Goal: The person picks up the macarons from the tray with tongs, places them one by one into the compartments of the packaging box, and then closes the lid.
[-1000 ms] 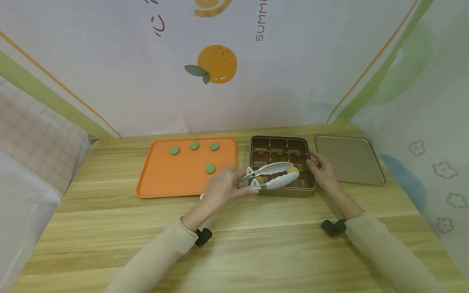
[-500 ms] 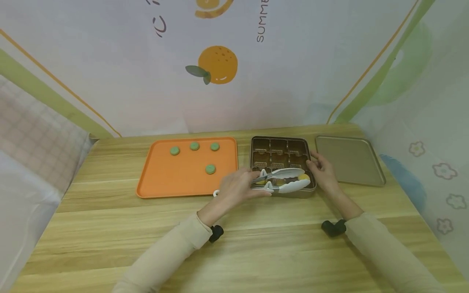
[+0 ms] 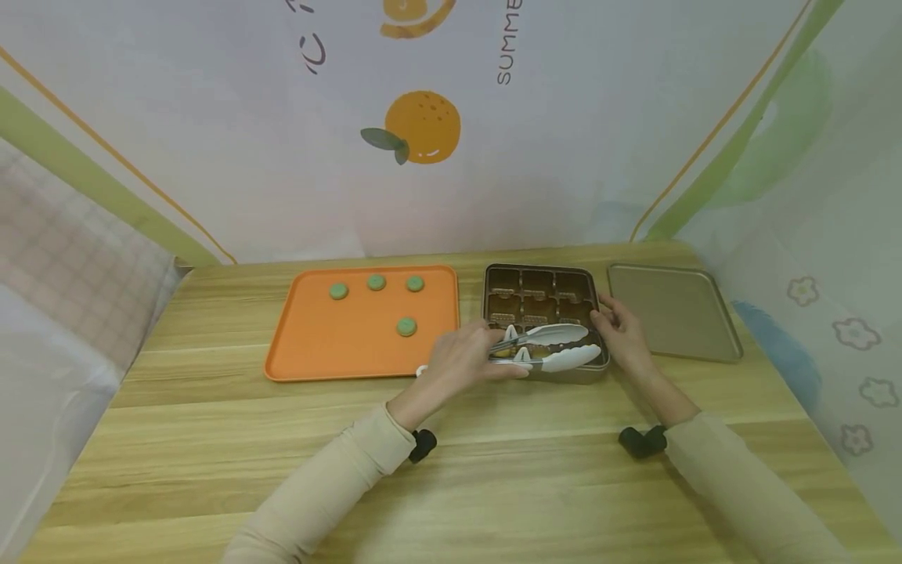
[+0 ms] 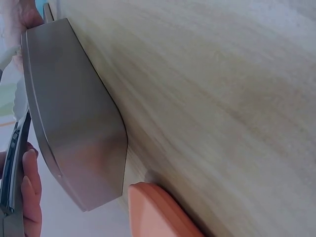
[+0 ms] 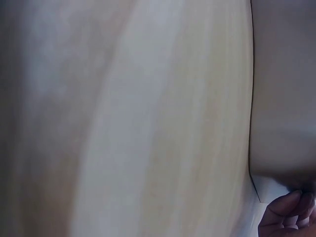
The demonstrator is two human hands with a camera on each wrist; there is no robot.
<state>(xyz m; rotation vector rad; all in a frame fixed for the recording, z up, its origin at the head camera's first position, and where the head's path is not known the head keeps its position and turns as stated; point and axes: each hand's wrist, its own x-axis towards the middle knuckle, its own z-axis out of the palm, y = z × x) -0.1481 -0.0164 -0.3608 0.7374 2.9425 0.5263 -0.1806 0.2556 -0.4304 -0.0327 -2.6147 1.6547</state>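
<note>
1. Backdrop cloth (image 3: pixel 423 127), white with orange print, upright along the far side.
2. Wood-grain worktop (image 3: pixel 451 486), carries everything listed below.
3. Orange tray (image 3: pixel 345 337), left of centre, flat.
4. Tan flat tray (image 3: pixel 669 309), far right, beside the pan.
5. Brown pan (image 3: pixel 539 298), between the two trays, split into compartments three across; near row partly hidden.
6. Tongs (image 3: pixel 564 359), white-tipped, over the pan's near row, arms spread, tips apart and pointing right.
7. Left hand (image 3: pixel 461 356), closed around the tongs, at the pan's near left corner.
8. Right hand (image 3: pixel 623 338), thumb and fingers holding the pan's right rim; fingers look bent in the right wrist view.
9. Green round pieces (image 3: pixel 377 282), four on the orange tray: three in a far row, one nearer, toward the right.
10. Yellow pieces (image 3: pixel 502 352), in the pan's near row, mostly behind the tongs; can't tell the count.
</note>
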